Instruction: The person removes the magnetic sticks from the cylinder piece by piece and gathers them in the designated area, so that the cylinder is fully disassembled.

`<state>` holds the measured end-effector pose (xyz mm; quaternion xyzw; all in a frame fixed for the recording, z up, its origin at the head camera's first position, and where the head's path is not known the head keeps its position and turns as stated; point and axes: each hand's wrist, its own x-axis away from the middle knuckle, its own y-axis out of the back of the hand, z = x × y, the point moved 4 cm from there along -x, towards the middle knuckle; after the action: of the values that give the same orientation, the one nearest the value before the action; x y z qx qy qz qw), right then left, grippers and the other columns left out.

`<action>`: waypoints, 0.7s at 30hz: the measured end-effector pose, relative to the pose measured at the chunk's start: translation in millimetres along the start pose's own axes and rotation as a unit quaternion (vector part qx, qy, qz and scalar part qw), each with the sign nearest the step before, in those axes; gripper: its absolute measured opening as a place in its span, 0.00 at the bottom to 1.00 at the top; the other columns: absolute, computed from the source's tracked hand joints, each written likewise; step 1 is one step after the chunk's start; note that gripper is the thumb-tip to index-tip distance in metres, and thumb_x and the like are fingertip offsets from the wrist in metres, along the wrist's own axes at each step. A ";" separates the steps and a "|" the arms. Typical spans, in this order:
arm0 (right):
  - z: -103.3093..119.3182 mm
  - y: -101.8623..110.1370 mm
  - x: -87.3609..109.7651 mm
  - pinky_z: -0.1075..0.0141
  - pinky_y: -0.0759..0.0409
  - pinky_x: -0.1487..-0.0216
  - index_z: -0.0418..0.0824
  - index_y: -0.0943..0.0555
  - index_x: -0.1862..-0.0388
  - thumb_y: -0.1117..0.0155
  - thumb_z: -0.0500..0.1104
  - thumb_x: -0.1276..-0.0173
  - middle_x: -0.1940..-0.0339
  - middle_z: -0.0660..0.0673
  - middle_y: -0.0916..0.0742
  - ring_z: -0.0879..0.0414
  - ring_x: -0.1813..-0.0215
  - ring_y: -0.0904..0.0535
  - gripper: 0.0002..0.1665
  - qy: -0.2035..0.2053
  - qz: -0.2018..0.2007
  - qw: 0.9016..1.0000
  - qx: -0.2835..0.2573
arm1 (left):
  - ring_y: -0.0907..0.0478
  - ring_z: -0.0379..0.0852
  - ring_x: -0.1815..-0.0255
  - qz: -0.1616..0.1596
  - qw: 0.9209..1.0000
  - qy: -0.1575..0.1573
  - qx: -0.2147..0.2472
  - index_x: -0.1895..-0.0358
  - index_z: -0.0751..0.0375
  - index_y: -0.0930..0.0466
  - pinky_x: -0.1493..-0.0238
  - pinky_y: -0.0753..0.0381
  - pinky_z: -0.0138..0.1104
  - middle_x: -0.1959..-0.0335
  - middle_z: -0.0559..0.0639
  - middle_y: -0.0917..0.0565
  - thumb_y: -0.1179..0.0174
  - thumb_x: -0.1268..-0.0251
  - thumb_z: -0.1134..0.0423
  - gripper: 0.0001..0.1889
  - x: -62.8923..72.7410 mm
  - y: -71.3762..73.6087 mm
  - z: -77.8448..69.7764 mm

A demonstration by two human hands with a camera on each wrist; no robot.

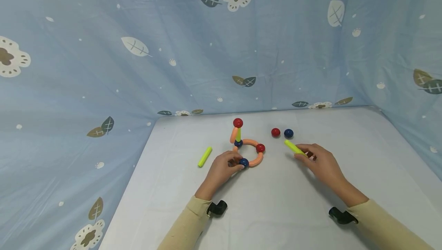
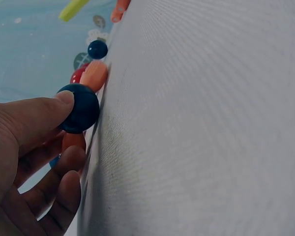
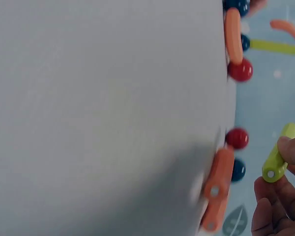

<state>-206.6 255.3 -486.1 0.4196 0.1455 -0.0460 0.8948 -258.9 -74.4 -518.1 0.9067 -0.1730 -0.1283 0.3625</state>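
Note:
My left hand (image 1: 222, 167) pinches a dark blue ball (image 1: 243, 162) at the near side of a ring of curved orange rods (image 1: 256, 162) and balls lying on the table. At the ring's back a yellow-green rod (image 1: 238, 135) stands upright on another blue ball (image 1: 238, 143). A red ball (image 1: 238, 123) tops that rod, and a curved orange piece (image 1: 233, 135) hangs down from it. Off to the right, my right hand (image 1: 319, 162) holds a second yellow-green rod (image 1: 293, 147) above the table, between thumb and fingers. Its near end shows a round silvery spot in the right wrist view.
A loose yellow-green rod (image 1: 205, 157) lies left of the ring. Behind the right hand are a red ball (image 1: 275, 132) and a blue ball (image 1: 288, 133). Two orange rods (image 3: 220, 172) rest near that hand, hidden from the head view. A patterned blue curtain (image 1: 207, 50) hangs behind.

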 end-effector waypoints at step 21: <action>-72.0 40.0 7.8 0.51 0.21 0.67 0.29 0.18 0.47 0.29 0.35 0.35 0.57 0.29 0.15 0.35 0.57 0.19 0.18 -0.073 -0.011 0.994 0.079 | 0.20 0.36 0.61 0.000 1.000 0.005 -0.010 0.51 0.49 0.13 0.58 0.19 0.30 0.53 0.39 0.16 0.27 0.37 0.56 0.13 0.4 1.2 -2.9</action>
<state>-206.9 336.4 -502.6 0.4833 0.0803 -0.0976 0.8663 -257.8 -73.6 -515.2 0.9039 -0.1696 -0.1252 0.3722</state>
